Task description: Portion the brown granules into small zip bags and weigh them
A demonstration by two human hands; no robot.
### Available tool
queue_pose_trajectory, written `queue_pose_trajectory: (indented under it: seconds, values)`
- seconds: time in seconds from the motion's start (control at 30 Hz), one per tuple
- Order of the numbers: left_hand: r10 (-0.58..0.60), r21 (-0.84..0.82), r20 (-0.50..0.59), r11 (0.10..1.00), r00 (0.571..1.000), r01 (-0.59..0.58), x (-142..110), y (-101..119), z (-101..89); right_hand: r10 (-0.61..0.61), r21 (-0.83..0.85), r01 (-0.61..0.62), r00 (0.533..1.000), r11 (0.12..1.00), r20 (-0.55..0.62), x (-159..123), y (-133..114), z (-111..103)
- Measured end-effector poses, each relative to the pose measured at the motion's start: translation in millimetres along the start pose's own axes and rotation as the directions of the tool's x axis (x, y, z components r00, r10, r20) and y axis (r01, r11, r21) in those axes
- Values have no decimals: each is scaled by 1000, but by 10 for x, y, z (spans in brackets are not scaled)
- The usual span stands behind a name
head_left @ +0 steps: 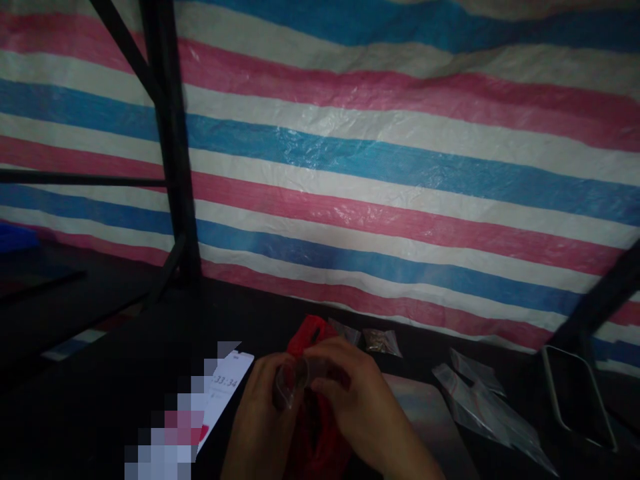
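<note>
Low in the middle of the view, my left hand (263, 393) and my right hand (350, 380) are close together. Between them is a small clear plastic bag (288, 383), its rim bent into a rounded opening. The fingers of both hands are curled round its edges. Whether anything is inside it I cannot tell in the dim light. A red bag (306, 333) lies under and behind my hands, partly hidden by them.
A lit phone (231, 380) showing a timer lies left. Behind my hands are small filled packets (380, 342). To the right are a silvery flat panel (430, 420), flat clear zip bags (473, 400) and a dark phone-like device (577, 397). A black frame post (173, 140) stands before striped sheeting (375, 153).
</note>
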State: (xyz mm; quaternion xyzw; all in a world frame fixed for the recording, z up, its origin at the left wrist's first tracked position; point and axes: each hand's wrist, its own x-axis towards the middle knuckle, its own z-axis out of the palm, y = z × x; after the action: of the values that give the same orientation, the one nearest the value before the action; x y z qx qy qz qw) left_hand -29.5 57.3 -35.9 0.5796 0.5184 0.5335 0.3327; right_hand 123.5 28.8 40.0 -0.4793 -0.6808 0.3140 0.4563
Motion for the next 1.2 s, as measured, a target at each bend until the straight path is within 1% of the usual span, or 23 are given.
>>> queue_pose_trajectory:
  seconds: [0.1, 0.23, 0.33, 0.5, 0.63, 0.73, 0.77, 0.83, 0.9, 0.93, 1.0, 1.03, 1.1, 1.13, 1.2]
  values:
    - [19, -10, 25, 1000, 1000, -19, -2, 6, 10, -34, -65, 34, 999, 997, 8, -18, -36, 72]
    - [32, -5, 40, 999, 999, -32, -6, 14, 33, -72, -86, 69, 997, 994, -35, -12, -10, 117]
    - [35, -7, 52, 999, 998, -35, -14, 9, 43, -94, -95, 90, 995, 991, -36, -3, 0, 140]
    - [30, -8, 68, 1000, 997, -30, -21, 13, 49, -57, -83, 50, 995, 995, -81, -3, 14, 168]
    - [32, 10, 56, 999, 998, -33, -24, 15, 45, -6, -26, 3, 993, 1000, -118, -1, 96, 123]
    - [50, 41, 4, 998, 999, -50, -15, 2, 33, 70, 38, -65, 987, 997, -147, 8, 227, 76]
    - [60, 52, -24, 997, 998, -59, -7, -4, 26, 88, 22, -86, 984, 996, -153, 10, 272, 66]
    - [84, 66, -91, 995, 992, -78, 13, -9, 6, 120, -71, -132, 982, 989, -147, 8, 338, 61]
    - [149, 98, -174, 986, 973, -133, 25, 0, -23, 131, -165, -155, 980, 974, -147, -6, 343, 69]
    - [197, 123, -213, 977, 957, -174, 22, 13, -37, 123, -176, -149, 981, 973, -149, -18, 317, 73]
    - [296, 162, -247, 952, 923, -262, -11, 52, -55, 75, -113, -93, 984, 989, -159, -54, 213, 70]
    - [325, 161, -228, 942, 918, -294, -41, 77, -54, 51, -54, -61, 985, 997, -166, -79, 144, 60]
    - [318, 83, -144, 947, 937, -309, -114, 128, -23, 30, 78, -18, 987, 997, -159, -141, 9, 19]
    - [293, 18, -86, 956, 952, -293, -151, 150, 10, 36, 132, -17, 990, 991, -137, -178, -44, -10]
    - [219, -124, 45, 969, 975, -212, -211, 182, 109, 72, 203, -55, 994, 978, -81, -261, -95, -82]
